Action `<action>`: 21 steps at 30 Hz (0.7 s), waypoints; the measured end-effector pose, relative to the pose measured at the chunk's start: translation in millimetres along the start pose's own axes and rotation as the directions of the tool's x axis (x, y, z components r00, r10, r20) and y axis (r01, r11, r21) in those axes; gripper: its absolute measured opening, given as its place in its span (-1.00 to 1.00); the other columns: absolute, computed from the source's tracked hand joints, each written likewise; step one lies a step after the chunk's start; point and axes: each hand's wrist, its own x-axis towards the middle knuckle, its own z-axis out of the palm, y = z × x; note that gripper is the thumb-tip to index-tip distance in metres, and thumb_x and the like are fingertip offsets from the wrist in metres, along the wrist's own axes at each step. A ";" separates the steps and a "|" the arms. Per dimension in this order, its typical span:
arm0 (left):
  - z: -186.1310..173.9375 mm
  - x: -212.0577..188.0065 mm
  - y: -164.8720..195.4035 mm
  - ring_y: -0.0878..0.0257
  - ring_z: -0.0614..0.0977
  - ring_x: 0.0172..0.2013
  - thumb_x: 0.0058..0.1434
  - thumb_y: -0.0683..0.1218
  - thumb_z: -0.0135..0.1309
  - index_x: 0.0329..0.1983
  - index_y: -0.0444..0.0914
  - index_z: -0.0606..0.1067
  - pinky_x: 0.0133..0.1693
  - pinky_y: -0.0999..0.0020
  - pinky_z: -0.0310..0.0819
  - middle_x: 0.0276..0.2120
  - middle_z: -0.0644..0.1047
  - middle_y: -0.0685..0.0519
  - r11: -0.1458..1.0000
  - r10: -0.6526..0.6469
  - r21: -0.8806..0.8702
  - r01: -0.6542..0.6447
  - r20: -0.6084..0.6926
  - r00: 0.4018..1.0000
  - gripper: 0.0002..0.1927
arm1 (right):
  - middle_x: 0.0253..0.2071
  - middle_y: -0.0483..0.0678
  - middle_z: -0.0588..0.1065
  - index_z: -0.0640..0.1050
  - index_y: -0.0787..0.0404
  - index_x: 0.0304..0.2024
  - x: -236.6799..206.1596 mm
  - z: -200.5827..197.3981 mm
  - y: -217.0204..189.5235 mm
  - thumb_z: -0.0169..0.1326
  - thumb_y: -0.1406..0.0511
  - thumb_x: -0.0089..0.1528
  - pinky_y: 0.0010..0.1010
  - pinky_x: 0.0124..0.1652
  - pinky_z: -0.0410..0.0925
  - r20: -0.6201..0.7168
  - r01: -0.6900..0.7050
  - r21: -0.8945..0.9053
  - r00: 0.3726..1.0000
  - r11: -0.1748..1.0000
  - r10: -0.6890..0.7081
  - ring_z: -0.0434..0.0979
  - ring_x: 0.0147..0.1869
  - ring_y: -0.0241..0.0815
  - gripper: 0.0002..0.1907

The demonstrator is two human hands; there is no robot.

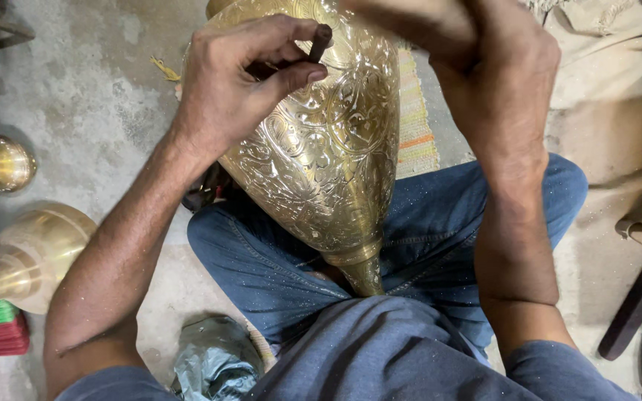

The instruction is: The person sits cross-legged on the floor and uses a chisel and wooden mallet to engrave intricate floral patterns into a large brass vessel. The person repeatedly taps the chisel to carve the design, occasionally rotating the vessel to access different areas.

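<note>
While the left hand (239,82) pinches a punch (319,43) on the vase (321,156), the right hand's (492,67) grip is hidden; brass pieces (16,252) stand leftward.

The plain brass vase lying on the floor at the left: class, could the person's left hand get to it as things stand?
Probably yes, but not freely. Nothing lies between the left hand and the plain brass vase, yet that hand is pinching a dark chisel against the engraved brass vase.
</note>
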 end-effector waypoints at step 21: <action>-1.7 3.8 -10.1 0.29 0.78 -0.13 0.42 -0.19 0.34 0.12 -0.27 0.56 -0.05 0.41 0.75 -0.18 0.70 0.02 0.999 0.001 -0.032 0.000 0.048 0.999 -0.73 | -0.36 0.04 0.52 0.47 0.32 -0.06 6.0 -4.7 3.2 0.33 0.36 0.35 -0.16 -0.31 0.38 0.203 -0.387 0.127 0.911 0.913 0.358 0.56 -0.34 0.00 -0.72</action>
